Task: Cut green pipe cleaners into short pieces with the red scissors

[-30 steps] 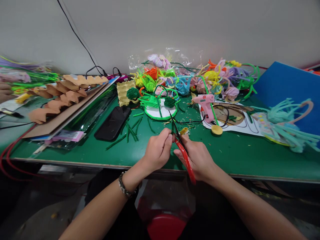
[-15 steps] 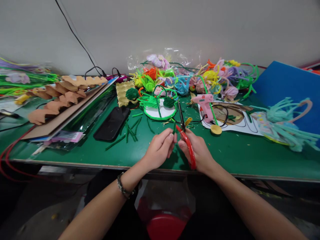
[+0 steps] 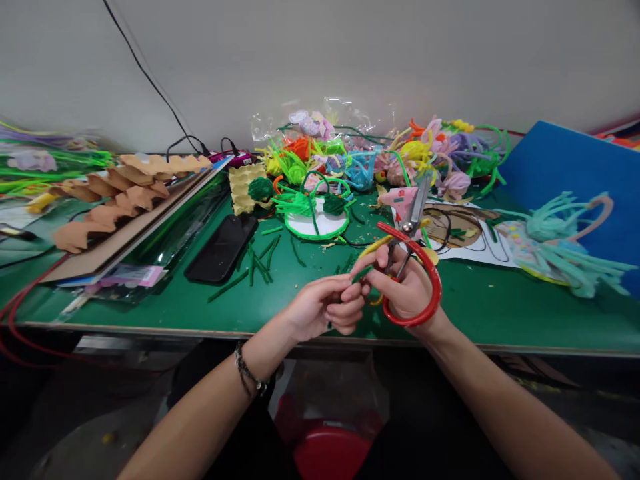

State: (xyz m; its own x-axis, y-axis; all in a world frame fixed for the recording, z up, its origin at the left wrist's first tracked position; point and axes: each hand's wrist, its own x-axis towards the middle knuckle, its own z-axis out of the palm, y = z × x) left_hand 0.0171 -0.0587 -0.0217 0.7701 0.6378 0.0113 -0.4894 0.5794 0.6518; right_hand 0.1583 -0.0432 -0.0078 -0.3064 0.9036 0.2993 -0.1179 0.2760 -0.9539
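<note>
Red-handled scissors (image 3: 434,283) rest in my right hand (image 3: 407,287), blades pointing up and away, a handle loop around the hand. The right fingertips also touch a short dark green stem piece (image 3: 363,273). My left hand (image 3: 333,307) is closed, its fingertips pinching the other end of that piece. A yellow strip (image 3: 373,248) lies by the right fingers. Beyond the hands sits a white disc with a bright green rim (image 3: 317,233), bearing green pompoms. Cut green pieces (image 3: 253,267) lie scattered to the left.
A black phone (image 3: 221,249) and stacked cardboard (image 3: 125,227) are on the left. A pink glue gun (image 3: 397,198) stands beyond the scissors. Colourful yarn figures (image 3: 360,170) line the back; a blue board (image 3: 565,180) leans at right, behind a turquoise figure (image 3: 560,233).
The scissors have swung up and right, their blades away from the green piece. My right fingertips have come to the piece beside my left hand.
</note>
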